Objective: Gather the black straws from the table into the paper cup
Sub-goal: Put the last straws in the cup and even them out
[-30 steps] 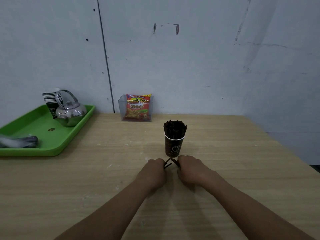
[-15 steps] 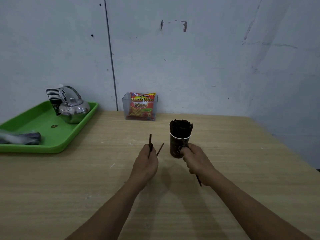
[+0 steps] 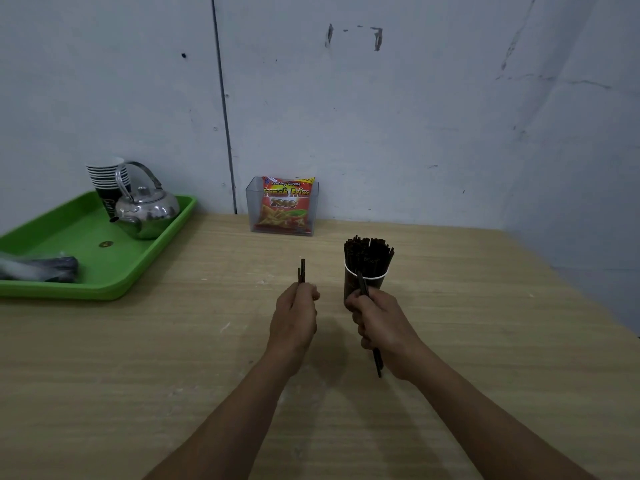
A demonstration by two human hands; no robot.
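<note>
Both hands are up off the worktop (image 3: 485, 306), each clenched on a few black straws. The left hand (image 3: 294, 320) grips its straws (image 3: 302, 270) near the lower end, so they stand nearly upright above the fingers (image 3: 313, 293), just left of the cup (image 3: 363, 284). The right hand (image 3: 377, 323) is closed round another few straws (image 3: 376, 358) near the middle; their upper ends cross in front of the cup wall and their lower ends poke out below the palm. The cup stands upright near the middle of the worktop, already crammed with straws (image 3: 367, 252) that fan out above its white rim. No loose straws show on the wood. These straws look light, thin and fairly stiff, but smooth, so a loose pinch could let one slide out or swing. A hold near the middle keeps them parallel. The cup is light paper and packed tight: pushing more in from the side may tip it, so they should probably go straight down into a gap, perhaps with the other hand steadying the cup.
</note>
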